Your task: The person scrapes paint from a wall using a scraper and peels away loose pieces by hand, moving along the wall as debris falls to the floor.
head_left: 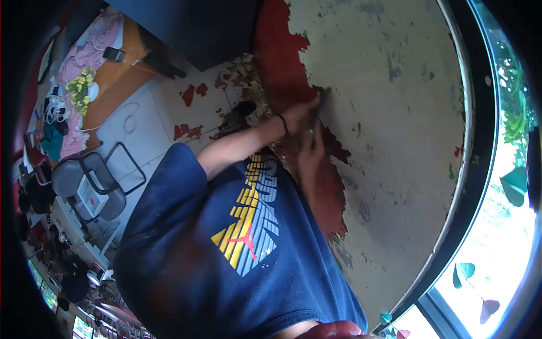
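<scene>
My left hand [303, 116], with a dark band at its wrist, is closed around a dark scraper [324, 101]. The scraper's blade lies against a wall surface [395, 141], at the ragged edge of red paint [282, 62]. Just below it, my right hand [310, 151] has its fingers at the lower end of the tool; motion blur softens them, and they appear closed on it. Bare pale surface with grey and green patches spreads to the right. More red paint shows beside and below my right hand.
Red and tan flakes [240, 76] litter the tiled floor [155, 110]. A dark cabinet [203, 28] stands at the top. At left are a wooden table [116, 85], a grey chair [101, 189] and a cable [130, 124]. A dark-framed window [485, 226] runs along the right.
</scene>
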A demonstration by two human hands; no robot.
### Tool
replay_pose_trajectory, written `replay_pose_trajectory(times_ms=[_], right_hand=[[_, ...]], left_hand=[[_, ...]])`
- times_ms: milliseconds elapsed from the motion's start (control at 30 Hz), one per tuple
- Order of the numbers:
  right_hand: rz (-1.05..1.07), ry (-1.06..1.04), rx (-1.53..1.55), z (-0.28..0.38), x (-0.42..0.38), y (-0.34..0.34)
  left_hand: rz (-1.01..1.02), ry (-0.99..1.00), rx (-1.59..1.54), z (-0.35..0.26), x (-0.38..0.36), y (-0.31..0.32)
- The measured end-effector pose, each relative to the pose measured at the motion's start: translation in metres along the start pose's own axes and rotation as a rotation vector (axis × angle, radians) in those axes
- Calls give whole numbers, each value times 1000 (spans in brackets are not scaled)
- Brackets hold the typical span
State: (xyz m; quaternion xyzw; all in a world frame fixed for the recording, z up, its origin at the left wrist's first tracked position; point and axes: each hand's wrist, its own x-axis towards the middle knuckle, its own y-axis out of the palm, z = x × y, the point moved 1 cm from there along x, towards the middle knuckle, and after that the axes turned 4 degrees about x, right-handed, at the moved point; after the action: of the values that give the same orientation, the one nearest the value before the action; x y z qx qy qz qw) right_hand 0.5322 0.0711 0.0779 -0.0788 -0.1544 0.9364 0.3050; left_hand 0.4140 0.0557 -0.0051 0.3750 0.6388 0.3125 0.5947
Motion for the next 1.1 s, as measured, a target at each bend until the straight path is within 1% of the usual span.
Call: replay_pose_trajectory(times_ms=[33,100,133,200,233,300,333,400,433,467,500,533,600,633,700,800,900,933,967,1000,1033,1100], right_hand=[[4,-2,22,12,0,5],[-40,385,300,37,-1,1],[-48,396,306,27,5,7],[16,245,161,1,9,19],[17,246,176,8,5,18],[-23,371,159,28,-3,6],[-25,363,165,25,7,5],[-135,-495,-724,22,13,4],[-134,-475,-728,38,10,-1],[-17,-145,-482,69,10,-6],[90,173,-216,84,9,-4],[85,180,-195,69,1,2],[-143,342,282,15,-12,12],[-154,341,287,3,-9,17],[-157,260,218,-14,-3,25],[-156,338,279,-9,-10,16],[-187,350,270,0,-15,13],[-194,337,266,-2,-7,16],[-186,373,276,-6,-2,21],[-177,418,285,-10,-2,23],[-183,414,287,-13,-5,22],[-168,437,263,-3,-17,15]], left_hand=[[-14,35,-19,7,-1,10],[-16,88,-10,2,-8,22],[-23,76,-7,-5,0,9],[-2,28,-3,-10,21,-28],[-14,29,6,-4,18,-26],[40,78,50,8,11,-12],[41,82,59,0,14,-14],[2,20,98,2,19,-24],[-2,1,92,5,16,-17],[-37,-27,73,4,6,-4],[-79,-49,66,0,-2,1],[-96,-55,78,3,-3,-3],[2,-82,78,6,2,-5],[3,-89,87,1,4,-7],[-38,11,135,-7,9,-15],[7,-15,88,2,11,-18],[0,-50,161,4,3,-9],[13,-46,168,-5,5,-7],[-6,-1,186,-11,5,-10],[-28,40,197,-9,6,-12],[-102,29,190,-6,8,-15],[-78,34,145,11,5,-13]])
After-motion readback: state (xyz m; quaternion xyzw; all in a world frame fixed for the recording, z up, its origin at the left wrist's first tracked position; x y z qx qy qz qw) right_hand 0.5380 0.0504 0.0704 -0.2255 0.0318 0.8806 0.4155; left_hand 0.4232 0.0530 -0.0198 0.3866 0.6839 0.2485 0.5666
